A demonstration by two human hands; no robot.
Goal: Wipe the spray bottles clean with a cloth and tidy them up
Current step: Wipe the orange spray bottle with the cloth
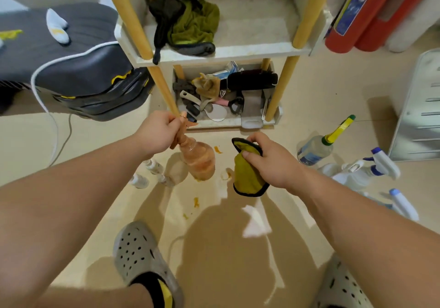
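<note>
Head view: left hand [158, 130] fingers grip a translucent orange spray bottle [197, 160]; right hand [271, 162] clutches a yellow cloth [247, 176].

An orange bottle [198, 161] is held by its neck, tilted, above the floor; a yellow, black-edged cloth [247, 172] is gripped at its 3 o'clock; white bottles [371, 167] are seen floored beyond.
</note>
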